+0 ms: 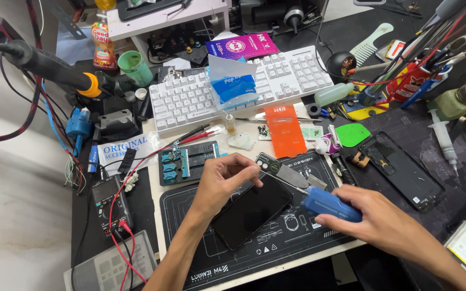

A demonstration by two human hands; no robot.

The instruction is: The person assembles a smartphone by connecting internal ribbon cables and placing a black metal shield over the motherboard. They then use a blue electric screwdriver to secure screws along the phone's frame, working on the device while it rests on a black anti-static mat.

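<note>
Pale marbled floor shows past the left edge of the dark workbench (449,134). Near that edge lie a multimeter (111,207) with red leads and a white keyboard (233,86) further back. At the front edge, on a black repair mat (276,237), the left hand (219,180) pinches the upper edge of a black smartphone (252,210), fingers curled closed on it. The right hand (384,218) grips a blue-handled screwdriver (327,203), its tip at the phone's top corner. A phone back cover (403,170) lies toward the right edge.
</note>
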